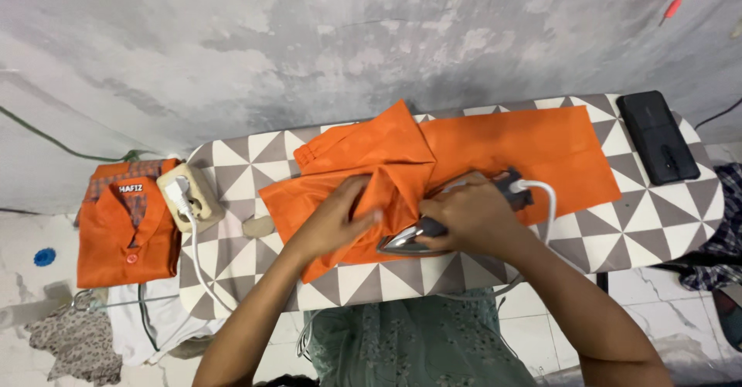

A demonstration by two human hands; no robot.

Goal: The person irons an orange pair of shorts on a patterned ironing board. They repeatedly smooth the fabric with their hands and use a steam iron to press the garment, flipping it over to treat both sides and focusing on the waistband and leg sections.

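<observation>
An orange garment (495, 151) lies spread on an ironing board (657, 217) with a grey and white triangle cover. My left hand (340, 217) presses flat on a folded part of the garment near the board's middle. My right hand (468, 217) grips the handle of an electric iron (406, 240), whose metal tip points left toward my left hand. The iron's white cord (545, 201) loops off to the right of my hand.
A black iron rest pad (657, 136) sits at the board's right end. A white power strip (189, 194) with a plug lies at the left end. A folded orange shirt (124, 236) rests on a pile left of the board. Clothes lie on the floor on both sides.
</observation>
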